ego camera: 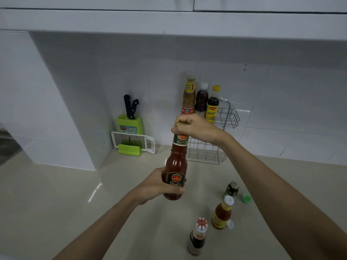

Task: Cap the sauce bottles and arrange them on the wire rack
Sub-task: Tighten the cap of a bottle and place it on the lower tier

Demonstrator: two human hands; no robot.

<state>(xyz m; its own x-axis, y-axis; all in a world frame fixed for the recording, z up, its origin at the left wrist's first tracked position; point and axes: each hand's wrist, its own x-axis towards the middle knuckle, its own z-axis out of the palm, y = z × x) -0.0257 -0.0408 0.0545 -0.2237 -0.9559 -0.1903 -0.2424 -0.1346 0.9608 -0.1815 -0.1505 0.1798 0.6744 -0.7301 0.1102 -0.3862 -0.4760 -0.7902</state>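
Observation:
A tall red sauce bottle (pixel 176 162) with a green label is held up over the counter. My left hand (pixel 159 184) grips its lower body. My right hand (pixel 195 129) is closed over its top, where a gold cap (pixel 180 123) peeks out. Behind it, three capped bottles (pixel 201 100) stand in the wire rack (pixel 228 117) against the tiled wall. On the counter at lower right stand a small dark green bottle (pixel 232 188), an orange sauce bottle (pixel 222 212) and a dark bottle (pixel 198 237) with a red-and-white top. A loose green cap (pixel 246 198) and a white cap (pixel 230 224) lie beside them.
A green knife block (pixel 130 123) with two black-handled knives and a white grater (pixel 134 141) stand at the back left by a white pillar (pixel 62 109). Overhead hang white cabinets (pixel 169 15). The beige counter (pixel 75 194) stretches to the left.

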